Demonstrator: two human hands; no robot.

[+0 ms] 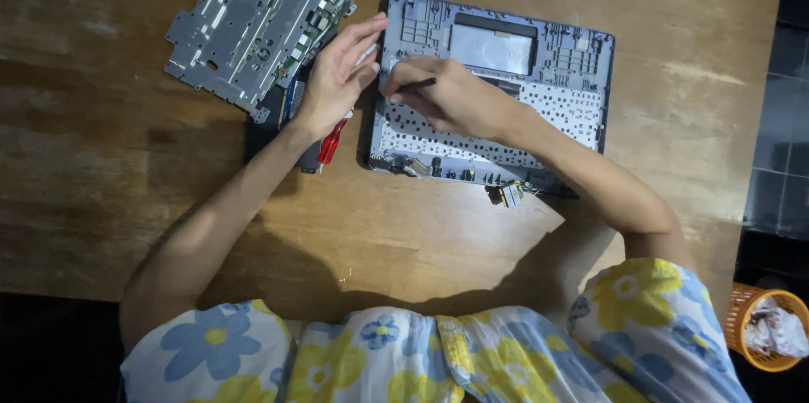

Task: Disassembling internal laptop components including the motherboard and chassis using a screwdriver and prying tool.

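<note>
left hand (337,78) open, right hand (447,95) pinching (both forward)

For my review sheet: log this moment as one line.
left hand: steadies laptop shell edge | right hand: holds thin dark tool on shell | red screwdriver beside | metal plate set aside
</note>
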